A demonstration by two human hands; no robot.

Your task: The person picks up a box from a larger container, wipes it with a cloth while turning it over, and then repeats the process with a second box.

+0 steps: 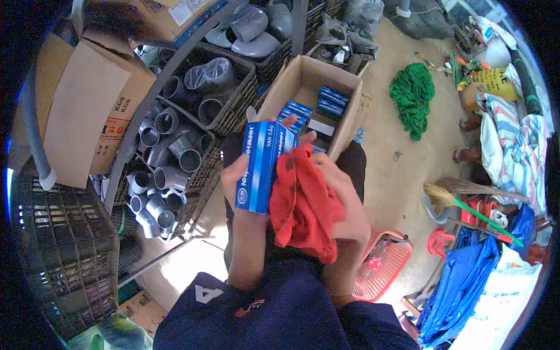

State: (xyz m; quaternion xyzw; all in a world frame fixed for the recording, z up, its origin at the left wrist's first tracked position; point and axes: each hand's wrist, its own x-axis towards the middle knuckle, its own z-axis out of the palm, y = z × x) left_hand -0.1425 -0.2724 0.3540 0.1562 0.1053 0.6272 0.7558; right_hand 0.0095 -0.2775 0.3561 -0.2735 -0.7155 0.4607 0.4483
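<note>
A blue and white printed box (255, 169) is tilted up in front of me, and my left hand (234, 176) is closed around its left side. Against the box's right side lies a bunched red cloth (303, 201). My right hand (333, 178) is closed on that cloth, with some fingertips showing near the top of the box. Just beyond both hands stands an open cardboard carton (352, 87) holding several similar blue boxes (331, 100). The lower part of the cloth hangs over my right wrist.
Shelves on the left carry black crates (224, 125) of grey pipe fittings (169, 175). A large cardboard box (87, 111) stands far left. On the floor lie a green net (412, 99), a red basket (382, 274), a broom (440, 195) and blue tarps (461, 286).
</note>
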